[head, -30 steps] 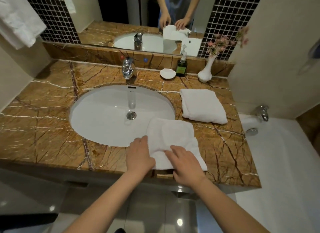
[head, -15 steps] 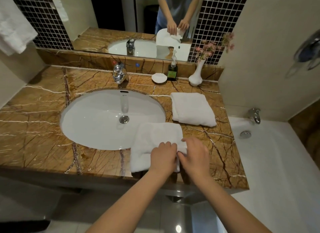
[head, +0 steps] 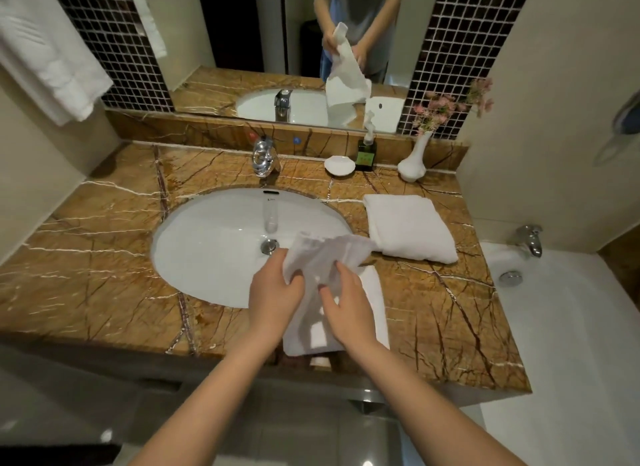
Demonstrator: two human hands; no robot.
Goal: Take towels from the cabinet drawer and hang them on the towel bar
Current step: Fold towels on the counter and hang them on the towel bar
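We can read little here. The sink basin (head: 207,250) carries a small dark mark just under its overflow slot, too small to make out. The soap pump bottle (head: 366,152) has a green label whose print we cannot read. A red dot and a blue dot sit on the marble backsplash on either side of the chrome faucet (head: 265,159).

The white towel (head: 325,254) is half raised. Its bunched upper part stands over the basin's front right rim, while its lower part lies flat on the marble countertop (head: 86,275) and reaches the front edge. The left hand (head: 273,292) grips the bunched cloth with its fingers curled in. The right hand (head: 346,309) pinches a fold just beside it, thumb against fingers.

A folded towel (head: 408,226) lies right of the basin, apart from the raised one, its far side near the counter's right edge above the bathtub (head: 554,327). Along the back edge stand a white soap dish (head: 340,165), the bottle and a white vase (head: 412,164) of pink flowers, all close together. The widest bare stretch of marble is left of the basin. Above it, at the upper left, a hanging towel (head: 45,56) drapes down the wall. The mirror (head: 242,32) shows the person holding the towel up in front of the body.
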